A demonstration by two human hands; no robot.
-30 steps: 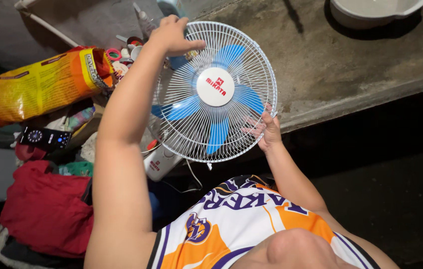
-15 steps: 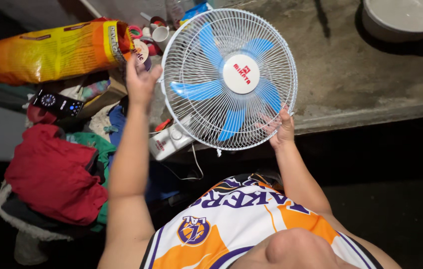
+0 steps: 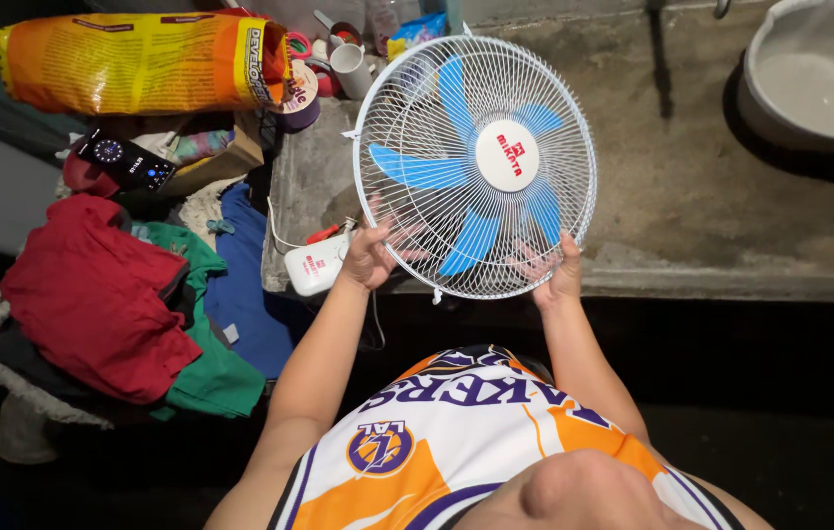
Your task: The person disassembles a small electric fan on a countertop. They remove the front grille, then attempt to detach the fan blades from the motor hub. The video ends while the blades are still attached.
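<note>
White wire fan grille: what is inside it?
Inside the white wire fan grille: blue plastic blades around a white round hub cap. The motor behind is hidden.

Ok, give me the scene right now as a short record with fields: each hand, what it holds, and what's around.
left hand: grips the lower left rim of the fan guard
right hand: grips the lower right rim of the fan guard
fan: white wire guard, blue blades, white hub, held over the concrete counter
left of fan: white fan base, orange sack, pile of clothes
top right: pale basin
</note>
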